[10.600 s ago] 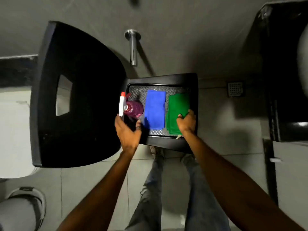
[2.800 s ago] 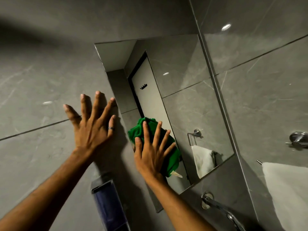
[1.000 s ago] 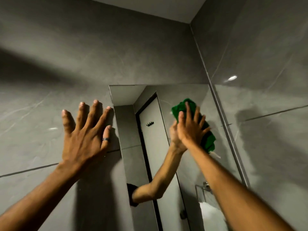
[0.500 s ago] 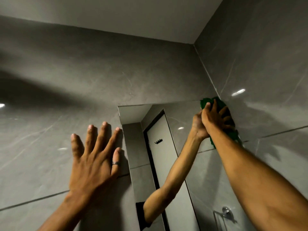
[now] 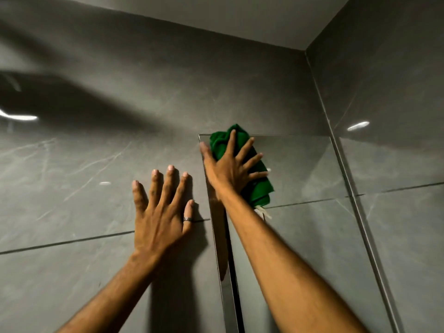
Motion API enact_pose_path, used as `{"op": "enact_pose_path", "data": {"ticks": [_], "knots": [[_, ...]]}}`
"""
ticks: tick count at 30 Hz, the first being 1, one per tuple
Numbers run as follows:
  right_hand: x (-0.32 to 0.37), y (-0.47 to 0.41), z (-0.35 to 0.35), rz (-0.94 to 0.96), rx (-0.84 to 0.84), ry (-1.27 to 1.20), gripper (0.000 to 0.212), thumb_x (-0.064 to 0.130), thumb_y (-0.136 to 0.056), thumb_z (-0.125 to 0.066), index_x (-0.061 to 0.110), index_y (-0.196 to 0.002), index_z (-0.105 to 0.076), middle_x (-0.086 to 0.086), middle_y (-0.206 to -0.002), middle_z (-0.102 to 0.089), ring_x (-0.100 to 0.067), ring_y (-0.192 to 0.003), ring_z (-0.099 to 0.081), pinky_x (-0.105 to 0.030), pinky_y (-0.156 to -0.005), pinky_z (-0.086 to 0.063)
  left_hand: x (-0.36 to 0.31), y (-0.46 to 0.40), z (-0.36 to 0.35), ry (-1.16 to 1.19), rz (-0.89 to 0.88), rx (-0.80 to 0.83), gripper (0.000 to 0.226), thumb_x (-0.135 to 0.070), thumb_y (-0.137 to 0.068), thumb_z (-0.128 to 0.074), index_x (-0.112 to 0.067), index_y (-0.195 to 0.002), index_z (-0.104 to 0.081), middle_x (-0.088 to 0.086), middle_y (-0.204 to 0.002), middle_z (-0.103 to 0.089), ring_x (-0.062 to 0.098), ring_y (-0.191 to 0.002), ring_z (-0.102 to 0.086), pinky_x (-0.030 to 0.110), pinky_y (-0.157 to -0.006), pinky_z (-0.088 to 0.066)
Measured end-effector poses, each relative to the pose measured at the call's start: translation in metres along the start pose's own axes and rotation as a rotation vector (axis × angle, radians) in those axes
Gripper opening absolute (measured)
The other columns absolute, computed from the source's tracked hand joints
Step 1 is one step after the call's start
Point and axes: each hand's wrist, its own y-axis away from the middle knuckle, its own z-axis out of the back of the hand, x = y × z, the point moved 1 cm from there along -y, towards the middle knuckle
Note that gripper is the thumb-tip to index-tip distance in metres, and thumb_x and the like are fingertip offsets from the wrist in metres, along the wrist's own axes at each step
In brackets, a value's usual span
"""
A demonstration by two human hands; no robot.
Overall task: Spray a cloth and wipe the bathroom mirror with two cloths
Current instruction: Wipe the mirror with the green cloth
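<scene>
From the head camera, looking up at a corner of grey tiled wall (image 5: pixel 101 164), the mirror (image 5: pixel 300 176) serves as the landmark. The right hand (image 5: pixel 230 169) lies flat with its fingers spread, pressing a bunched green cloth (image 5: pixel 259 188) against the glass at the mirror's top left corner. It does not grip the cloth; the palm and fingers pin it to the glass. The top of the cloth pokes just above the mirror's upper edge, and a pale tag (image 5: pixel 263 211) hangs from its lower end. The left hand (image 5: pixel 161 215) is empty and open, fingers spread, laid flat on the wall just left of the mirror's left edge. A ring (image 5: pixel 187 219) sits on its thumb. Right of the mirror, a second tiled wall (image 5: pixel 396 116) meets it at the corner.
</scene>
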Motion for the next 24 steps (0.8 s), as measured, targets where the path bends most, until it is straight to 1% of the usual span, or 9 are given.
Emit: {"op": "enact_pose_path", "data": {"ticks": [5,8,11,14,16,18,19,21,24], "knots": [[0.031,0.033,0.004,0.014,0.101,-0.032,0.076,0.061,-0.095,-0.040,0.041,-0.157,-0.001,-0.007,-0.167,0.019,-0.050,-0.147,0.023,-0.083,-0.103,0.012,0.008,0.022,-0.001,-0.018,-0.006,0.005,0.070,-0.050,-0.101,-0.027,-0.022,-0.165,-0.017,0.010,-0.175,-0.009,0.036,-0.161,-0.005,0.064,-0.127,-0.006],[0.040,0.057,0.013,0.021,0.182,-0.101,0.066,0.043,-0.101,-0.041,0.042,-0.157,-0.005,-0.003,-0.168,0.017,-0.047,-0.149,0.021,-0.082,-0.105,0.008,0.012,0.039,0.004,0.011,-0.033,0.075,0.068,-0.048,-0.102,-0.025,-0.021,-0.164,-0.017,0.011,-0.174,-0.010,0.036,-0.161,-0.007,0.062,-0.128,-0.007],[0.052,0.080,0.035,-0.053,0.280,-0.316,0.057,0.039,-0.104,-0.038,0.036,-0.157,-0.018,-0.004,-0.169,-0.008,-0.040,-0.154,-0.002,-0.072,-0.117,-0.001,0.020,0.057,0.017,0.142,-0.053,0.190,0.067,-0.047,-0.102,-0.015,-0.023,-0.165,-0.011,0.006,-0.175,-0.004,0.028,-0.161,0.005,0.051,-0.130,0.008],[0.058,0.102,0.067,-0.411,0.379,-0.833,0.054,0.038,-0.103,-0.045,0.015,-0.151,-0.038,-0.014,-0.155,-0.043,-0.034,-0.141,-0.042,-0.051,-0.116,-0.035,0.022,0.067,0.050,0.649,0.146,0.348,0.061,-0.044,-0.108,-0.012,-0.023,-0.165,-0.004,-0.001,-0.175,-0.002,0.013,-0.159,0.011,0.036,-0.129,0.015],[0.050,0.130,0.093,-0.708,0.569,-1.202,0.050,0.042,-0.101,-0.049,0.008,-0.136,-0.053,-0.017,-0.139,-0.057,-0.036,-0.132,-0.052,-0.051,-0.107,-0.043,0.012,0.077,0.089,1.334,0.498,0.423,0.058,-0.039,-0.111,-0.025,-0.018,-0.165,-0.016,0.004,-0.173,-0.021,0.014,-0.158,-0.022,0.040,-0.132,-0.014],[0.033,0.168,0.117,-0.839,0.668,-1.318,0.044,0.044,-0.099,-0.050,0.005,-0.114,-0.065,-0.018,-0.121,-0.067,-0.038,-0.118,-0.061,-0.052,-0.093,-0.047,0.004,0.098,0.128,1.812,0.807,0.507,0.053,-0.044,-0.106,-0.040,-0.015,-0.149,-0.052,0.010,-0.145,-0.064,0.018,-0.119,-0.069,0.039,-0.104,-0.055],[0.020,0.195,0.124,-0.886,0.698,-1.333,0.044,0.044,-0.098,-0.051,0.004,-0.104,-0.069,-0.018,-0.115,-0.070,-0.038,-0.106,-0.066,-0.051,-0.087,-0.050,0.005,0.119,0.146,1.961,0.931,0.606,0.049,-0.048,-0.101,-0.047,-0.017,-0.130,-0.071,0.009,-0.119,-0.079,0.018,-0.095,-0.077,0.038,-0.087,-0.063],[0.001,0.242,0.140,-0.917,0.771,-1.330,0.048,0.046,-0.095,-0.055,0.003,-0.098,-0.075,-0.020,-0.106,-0.074,-0.036,-0.094,-0.071,-0.049,-0.081,-0.055,0.008,0.160,0.173,2.075,1.083,0.788,0.042,-0.051,-0.092,-0.061,-0.018,-0.099,-0.085,0.009,-0.100,-0.082,0.024,-0.082,-0.080,0.044,-0.080,-0.065],[-0.020,0.317,0.153,-0.960,0.858,-1.278,0.050,0.048,-0.079,-0.069,0.004,-0.100,-0.075,-0.019,-0.104,-0.074,-0.036,-0.100,-0.070,-0.050,-0.088,-0.057,0.013,0.243,0.195,2.064,1.154,0.929,0.025,-0.030,-0.084,-0.075,-0.012,-0.098,-0.084,0.013,-0.103,-0.081,0.029,-0.084,-0.079,0.040,-0.070,-0.065]]}}
